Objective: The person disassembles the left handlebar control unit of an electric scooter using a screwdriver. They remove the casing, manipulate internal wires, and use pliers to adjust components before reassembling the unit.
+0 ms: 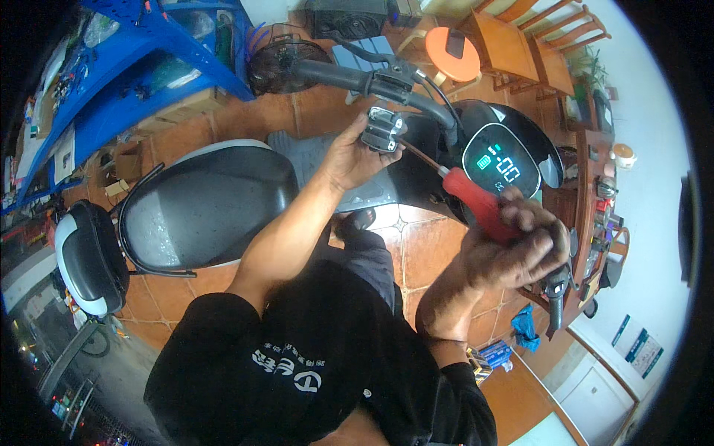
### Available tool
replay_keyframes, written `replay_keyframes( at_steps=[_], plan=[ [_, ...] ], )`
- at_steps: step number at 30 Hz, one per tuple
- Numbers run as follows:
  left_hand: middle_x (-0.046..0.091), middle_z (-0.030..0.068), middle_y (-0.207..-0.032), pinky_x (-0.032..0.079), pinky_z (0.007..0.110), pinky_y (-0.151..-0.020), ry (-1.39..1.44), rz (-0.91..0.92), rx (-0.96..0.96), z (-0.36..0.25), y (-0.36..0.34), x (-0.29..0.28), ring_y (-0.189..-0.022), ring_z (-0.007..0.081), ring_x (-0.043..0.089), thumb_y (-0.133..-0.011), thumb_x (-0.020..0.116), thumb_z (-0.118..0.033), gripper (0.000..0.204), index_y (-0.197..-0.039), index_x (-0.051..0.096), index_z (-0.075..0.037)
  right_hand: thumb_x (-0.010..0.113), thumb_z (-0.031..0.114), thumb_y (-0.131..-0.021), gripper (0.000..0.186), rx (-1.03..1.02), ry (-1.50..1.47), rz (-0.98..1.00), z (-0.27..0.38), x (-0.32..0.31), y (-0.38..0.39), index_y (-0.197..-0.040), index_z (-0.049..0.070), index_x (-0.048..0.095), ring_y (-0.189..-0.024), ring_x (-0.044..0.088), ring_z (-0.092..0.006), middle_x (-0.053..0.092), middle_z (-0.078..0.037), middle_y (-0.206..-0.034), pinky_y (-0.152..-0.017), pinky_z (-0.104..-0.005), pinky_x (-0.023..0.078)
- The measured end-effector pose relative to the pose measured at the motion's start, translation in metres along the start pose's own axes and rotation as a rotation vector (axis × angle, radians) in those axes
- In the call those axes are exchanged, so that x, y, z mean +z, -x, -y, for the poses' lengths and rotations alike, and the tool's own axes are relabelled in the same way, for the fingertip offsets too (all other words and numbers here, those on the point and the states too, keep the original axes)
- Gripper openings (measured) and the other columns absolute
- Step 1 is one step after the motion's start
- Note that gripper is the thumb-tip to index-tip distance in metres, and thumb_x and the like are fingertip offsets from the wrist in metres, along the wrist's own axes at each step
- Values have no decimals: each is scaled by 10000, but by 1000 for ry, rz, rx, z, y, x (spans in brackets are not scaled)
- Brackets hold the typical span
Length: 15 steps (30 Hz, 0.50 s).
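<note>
My left hand [349,160] is closed round a small grey and black housing [382,134], which looks like a handlebar switch housing, just below the scooter's far handlebar [335,76]. In my right hand [520,249] is a screwdriver with a red handle [480,199], its fingers wrapped about the handle's end. The screwdriver's thin shaft points up and left to the housing; whether its tip sits in a screw is too small to tell. Beside the shaft, the scooter's dashboard display [502,162] is lit with white and green signs.
The scooter's black seat [212,201] and rear box [93,256] stretch to the left. A blue workbench [97,89] with parts on it stands at the far left. An orange-topped stool [452,53] and a fan [288,61] stand beyond the handlebar. A wooden cabinet [587,171] lines the right.
</note>
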<state>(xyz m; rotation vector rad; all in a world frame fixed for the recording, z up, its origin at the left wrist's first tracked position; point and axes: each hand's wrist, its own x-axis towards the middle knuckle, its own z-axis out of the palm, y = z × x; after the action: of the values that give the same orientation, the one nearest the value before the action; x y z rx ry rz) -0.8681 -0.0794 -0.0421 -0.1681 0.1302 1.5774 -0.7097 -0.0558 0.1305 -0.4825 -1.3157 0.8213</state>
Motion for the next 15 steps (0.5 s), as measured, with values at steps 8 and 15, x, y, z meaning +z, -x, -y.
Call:
replay_keyframes(
  at_steps=[8, 15],
  plan=[
    [608, 152, -1190, 534, 464, -766, 58, 62, -11, -2, -7, 0, -986, 299, 630, -955, 501, -438, 463, -1298, 509, -128, 505, 211, -993, 190, 35, 0, 91, -33, 10, -1, -1153, 112, 483, -689, 549, -167, 566, -67, -789, -648, -383, 510],
    [566, 191, -1252, 534, 444, -767, -39, 50, 69, -2, -10, -7, -994, 318, 628, -946, 528, -423, 401, -1261, 537, -174, 474, 201, -1003, 174, 85, -88, 83, -43, 13, 0, -1142, 106, 518, -694, 552, -165, 579, -78, -778, -680, -357, 501]
  ],
)
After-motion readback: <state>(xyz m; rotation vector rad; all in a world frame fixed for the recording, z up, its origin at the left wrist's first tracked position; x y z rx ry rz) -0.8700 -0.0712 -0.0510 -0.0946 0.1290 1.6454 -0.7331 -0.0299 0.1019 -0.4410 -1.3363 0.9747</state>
